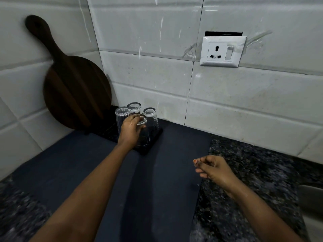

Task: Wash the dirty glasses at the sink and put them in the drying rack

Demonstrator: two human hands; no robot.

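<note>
At the back corner of the counter your left hand [131, 128] curls over the top of a clear glass [142, 135], gripping it by its upturned base and setting it mouth-down on the black drying rack [153, 143], likely so water drains out. Three more upturned glasses [134, 109] stand close behind it, faceted and transparent. Your right hand [212, 169] hangs above the counter with fingers loosely curled, holding nothing; droplets shine on that forearm. The rack sits on a smooth dark blue mat [87, 163] laid over speckled granite [253, 172]. A round dark wooden board [75, 91] leans on glossy white tiles, well left of a wall socket [222, 51].
</note>
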